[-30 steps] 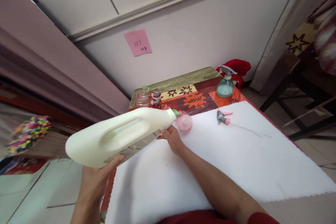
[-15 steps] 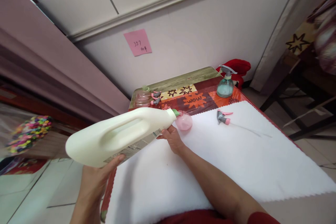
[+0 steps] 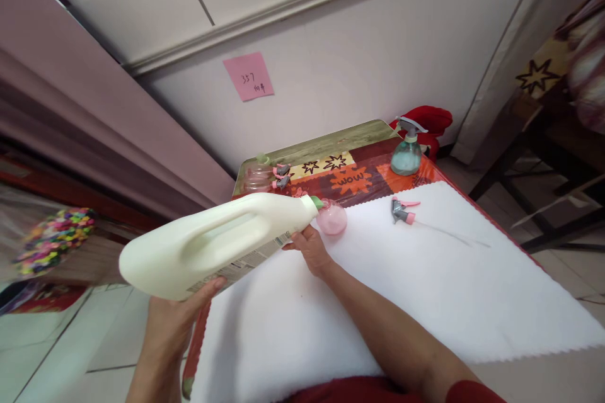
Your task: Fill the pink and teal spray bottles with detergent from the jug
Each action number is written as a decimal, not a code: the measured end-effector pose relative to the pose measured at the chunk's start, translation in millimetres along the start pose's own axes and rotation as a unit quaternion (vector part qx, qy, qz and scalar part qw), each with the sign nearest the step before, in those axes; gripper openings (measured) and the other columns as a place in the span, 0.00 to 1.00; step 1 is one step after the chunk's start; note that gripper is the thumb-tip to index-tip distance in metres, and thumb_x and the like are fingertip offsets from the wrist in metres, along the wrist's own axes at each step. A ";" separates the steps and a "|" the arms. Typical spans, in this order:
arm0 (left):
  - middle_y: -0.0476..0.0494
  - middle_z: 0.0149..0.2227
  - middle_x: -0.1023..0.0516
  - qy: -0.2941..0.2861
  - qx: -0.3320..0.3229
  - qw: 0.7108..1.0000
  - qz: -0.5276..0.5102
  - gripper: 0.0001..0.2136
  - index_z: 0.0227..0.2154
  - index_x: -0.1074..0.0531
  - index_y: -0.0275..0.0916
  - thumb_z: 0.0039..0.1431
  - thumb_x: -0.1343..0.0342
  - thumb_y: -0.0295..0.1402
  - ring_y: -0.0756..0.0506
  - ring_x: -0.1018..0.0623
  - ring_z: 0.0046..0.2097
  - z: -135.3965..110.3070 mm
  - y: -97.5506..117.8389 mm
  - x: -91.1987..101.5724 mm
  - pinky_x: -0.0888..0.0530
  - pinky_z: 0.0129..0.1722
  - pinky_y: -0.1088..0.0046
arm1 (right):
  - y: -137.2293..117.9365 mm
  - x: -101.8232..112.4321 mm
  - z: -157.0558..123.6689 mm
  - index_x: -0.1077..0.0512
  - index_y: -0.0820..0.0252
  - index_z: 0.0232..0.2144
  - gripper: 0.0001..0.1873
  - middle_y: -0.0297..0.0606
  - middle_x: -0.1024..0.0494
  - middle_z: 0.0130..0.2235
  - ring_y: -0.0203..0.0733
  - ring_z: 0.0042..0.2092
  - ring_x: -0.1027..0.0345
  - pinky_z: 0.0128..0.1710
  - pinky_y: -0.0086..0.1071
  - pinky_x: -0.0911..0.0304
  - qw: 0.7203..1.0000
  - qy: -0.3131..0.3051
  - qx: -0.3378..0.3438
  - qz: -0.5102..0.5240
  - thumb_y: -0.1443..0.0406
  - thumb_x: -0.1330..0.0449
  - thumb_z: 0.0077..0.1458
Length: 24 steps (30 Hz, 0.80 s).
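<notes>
A large pale-green jug with a moulded handle lies tipped nearly level, its green spout at the mouth of a small pink see-through bottle. Under the jug's base end is my left hand, thumb on the label side. My right hand grips the jug's neck end from below, fingers partly hidden. Pale liquid shows inside the pink bottle, which stands on the white mat. To its right lies a grey and pink spray head with a long clear tube.
At the table's back right stands a teal spray bottle holding liquid. Pink spray bottles lie at the back left. A pink note is on the wall, and a dark stool stands at right.
Both hands and the jug hold nearly the same pose. The liquid in the pink bottle looks about the same; the view has shifted only slightly.
</notes>
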<state>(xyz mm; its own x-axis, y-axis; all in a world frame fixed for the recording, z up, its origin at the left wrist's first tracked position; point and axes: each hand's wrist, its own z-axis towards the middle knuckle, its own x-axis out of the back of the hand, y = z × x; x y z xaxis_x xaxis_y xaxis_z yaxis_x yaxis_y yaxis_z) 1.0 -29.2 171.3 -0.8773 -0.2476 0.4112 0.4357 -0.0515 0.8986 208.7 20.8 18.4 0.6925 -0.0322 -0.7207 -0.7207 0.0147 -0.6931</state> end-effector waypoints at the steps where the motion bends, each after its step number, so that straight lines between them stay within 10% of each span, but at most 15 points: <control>1: 0.40 0.50 0.18 -0.002 0.001 1.000 0.005 0.35 0.55 0.26 0.41 0.39 0.26 0.39 0.30 0.24 0.56 0.0 0.4 0.3 0.30 0.61 0.50 | 0.1 0.0 0.1 0.26 0.58 0.44 0.27 0.40 0.18 0.44 0.48 0.44 0.23 0.38 0.41 0.23 1.000 0.000 0.000 0.000 0.51 0.28 0.45; 24: 0.40 0.50 0.18 0.000 -0.010 1.000 0.010 0.36 0.55 0.26 0.42 0.39 0.26 0.39 0.30 0.23 0.56 -0.7 4.3 -1.5 0.30 0.62 0.49 | -3.8 -1.2 -1.6 0.26 0.57 0.45 0.27 0.40 0.17 0.44 0.48 0.44 0.22 0.37 0.41 0.22 1.000 -0.005 0.000 0.001 0.51 0.28 0.45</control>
<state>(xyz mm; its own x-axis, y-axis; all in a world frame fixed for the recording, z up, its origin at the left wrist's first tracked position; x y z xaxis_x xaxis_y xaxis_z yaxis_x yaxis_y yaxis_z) 4.3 -29.7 174.4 -0.8684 -0.2490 0.4289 0.4571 -0.0664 0.8870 210.6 19.2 21.9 0.6917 -0.0231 -0.7218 -0.7217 0.0143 -0.6921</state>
